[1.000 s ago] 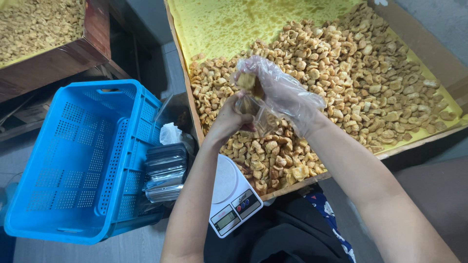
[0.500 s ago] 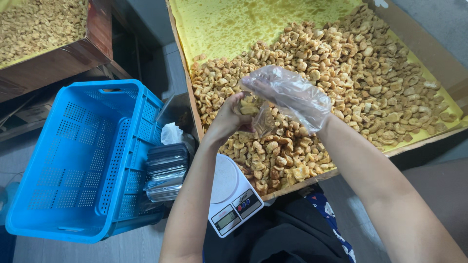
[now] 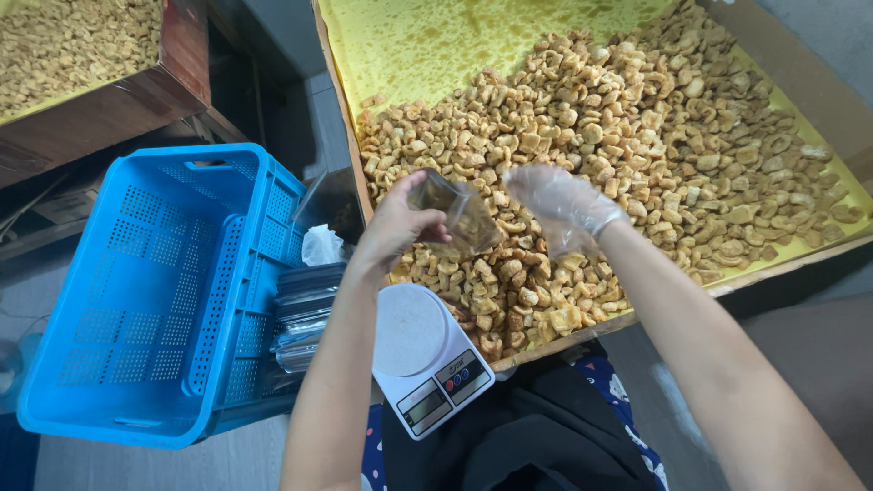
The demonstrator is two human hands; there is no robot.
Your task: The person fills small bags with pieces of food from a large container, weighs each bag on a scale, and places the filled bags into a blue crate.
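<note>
Clear plastic pouch [image 3: 462,216] sits pinched in our bare left hand [image 3: 398,225] above the tray [image 3: 338,118] of fried snack pieces [image 3: 637,136]; our gloved right hand [image 3: 562,202] hangs beside it, fingers loosely spread, holding nothing.

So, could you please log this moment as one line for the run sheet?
left hand: holds clear bag | right hand: gloved, open beside bag | below: fried snacks in tray | scale: bare

We cannot see the left tray [image 3: 109,100] whole; our gloved right hand [image 3: 559,205] blurs, hiding snacks [image 3: 637,118].
</note>
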